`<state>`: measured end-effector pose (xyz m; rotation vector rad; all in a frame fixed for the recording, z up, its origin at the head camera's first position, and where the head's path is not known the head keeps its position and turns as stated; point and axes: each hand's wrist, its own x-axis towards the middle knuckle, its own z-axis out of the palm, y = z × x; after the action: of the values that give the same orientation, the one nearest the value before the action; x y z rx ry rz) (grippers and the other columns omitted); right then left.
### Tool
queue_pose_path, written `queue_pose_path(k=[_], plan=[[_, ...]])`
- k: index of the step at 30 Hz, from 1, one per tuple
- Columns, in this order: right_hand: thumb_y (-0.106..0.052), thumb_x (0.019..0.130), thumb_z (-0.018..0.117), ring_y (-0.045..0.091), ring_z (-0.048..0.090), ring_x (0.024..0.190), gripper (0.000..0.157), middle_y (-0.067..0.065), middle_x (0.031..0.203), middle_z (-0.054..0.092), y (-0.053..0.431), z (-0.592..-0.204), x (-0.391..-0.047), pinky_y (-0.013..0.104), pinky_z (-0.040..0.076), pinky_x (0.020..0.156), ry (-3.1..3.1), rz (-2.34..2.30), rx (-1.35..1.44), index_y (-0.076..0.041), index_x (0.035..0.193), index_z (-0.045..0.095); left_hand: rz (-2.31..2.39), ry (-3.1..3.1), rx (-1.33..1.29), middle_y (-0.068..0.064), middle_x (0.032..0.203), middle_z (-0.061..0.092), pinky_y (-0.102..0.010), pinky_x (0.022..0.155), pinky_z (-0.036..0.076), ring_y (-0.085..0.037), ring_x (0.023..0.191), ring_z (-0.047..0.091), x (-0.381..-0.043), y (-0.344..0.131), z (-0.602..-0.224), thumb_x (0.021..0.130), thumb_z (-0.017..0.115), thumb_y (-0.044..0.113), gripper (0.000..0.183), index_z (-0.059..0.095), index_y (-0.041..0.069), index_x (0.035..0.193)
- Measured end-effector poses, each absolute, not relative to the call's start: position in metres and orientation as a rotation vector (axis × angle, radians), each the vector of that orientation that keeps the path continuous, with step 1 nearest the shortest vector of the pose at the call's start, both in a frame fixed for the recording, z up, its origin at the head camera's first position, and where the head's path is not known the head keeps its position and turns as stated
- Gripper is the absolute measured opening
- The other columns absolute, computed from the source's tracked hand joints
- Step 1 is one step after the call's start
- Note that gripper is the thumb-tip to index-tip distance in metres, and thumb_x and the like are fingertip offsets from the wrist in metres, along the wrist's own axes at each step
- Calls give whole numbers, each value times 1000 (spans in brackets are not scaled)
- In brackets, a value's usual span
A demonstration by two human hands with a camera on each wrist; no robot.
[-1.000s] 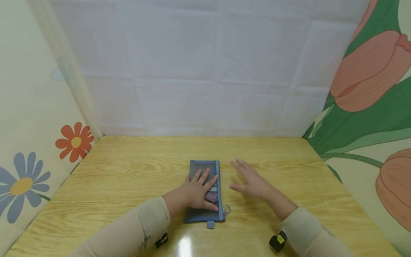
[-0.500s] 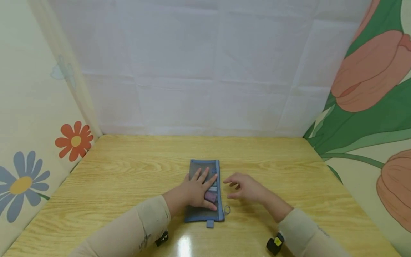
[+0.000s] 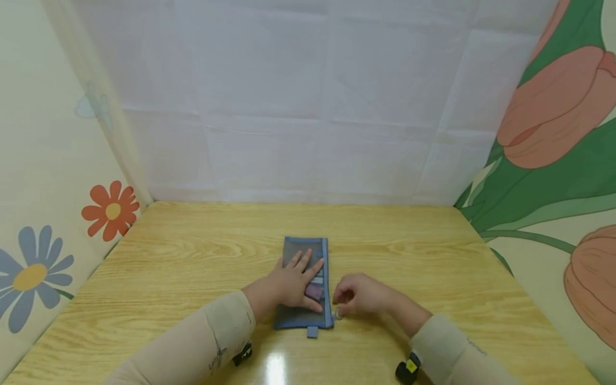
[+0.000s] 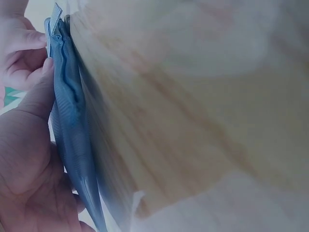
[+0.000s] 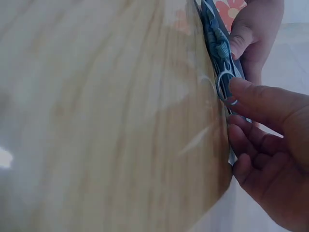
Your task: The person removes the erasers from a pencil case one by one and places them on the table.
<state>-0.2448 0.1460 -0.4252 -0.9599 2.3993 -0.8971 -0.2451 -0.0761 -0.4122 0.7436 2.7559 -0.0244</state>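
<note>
A blue-edged mesh zipper pouch (image 3: 298, 317) lies lengthwise on the wooden table, a small fabric tab (image 3: 312, 332) at its near end. Through the mesh show a purple item (image 3: 314, 291) and a pale strip. My left hand (image 3: 291, 286) rests on the pouch with its fingers spread, covering much of the middle. At the near right corner, my right hand (image 3: 363, 295) pinches the metal ring (image 5: 219, 87) of the zipper pull. In the right wrist view the right thumb lies against that ring and the other fingers are bent below it.
The wooden table (image 3: 202, 246) reaches back to a white sheet (image 3: 289, 107). Flower-painted walls stand on both sides, with a red flower (image 3: 113, 211) at left and large tulips (image 3: 544, 112) at right. A bright glare spot lies near the front.
My right hand has come down and toward the near corner of the pouch, its fingers curling in to the zipper ring. The left hand stays spread on the pouch.
</note>
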Motion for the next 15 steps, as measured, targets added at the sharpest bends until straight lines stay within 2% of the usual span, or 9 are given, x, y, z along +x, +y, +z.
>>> queue_pose_path(k=[3,6,15], plan=[[-12,76,72,7,54,72,8,-7,79,60,144,-426,-244,23,48,65,2362,-907,-968,-16,79,66,-31,2757,752,-13,153,-2,-62,105,10,-34,138,3,-244,-76,-412,63,40,83,108,5,25,148],[-10,76,71,5,53,70,9,-8,76,59,143,-427,-244,22,47,64,2354,-895,-982,-16,74,64,-40,2760,762,-13,153,-2,-61,105,9,-35,138,3,-243,-75,-412,64,40,83,108,6,24,148],[-11,79,68,6,53,64,8,-6,71,61,144,-426,-244,22,46,60,2294,-918,-918,-15,73,64,4,2740,807,-14,152,-3,-58,107,9,-34,138,2,-235,-69,-411,64,39,84,110,5,21,148]])
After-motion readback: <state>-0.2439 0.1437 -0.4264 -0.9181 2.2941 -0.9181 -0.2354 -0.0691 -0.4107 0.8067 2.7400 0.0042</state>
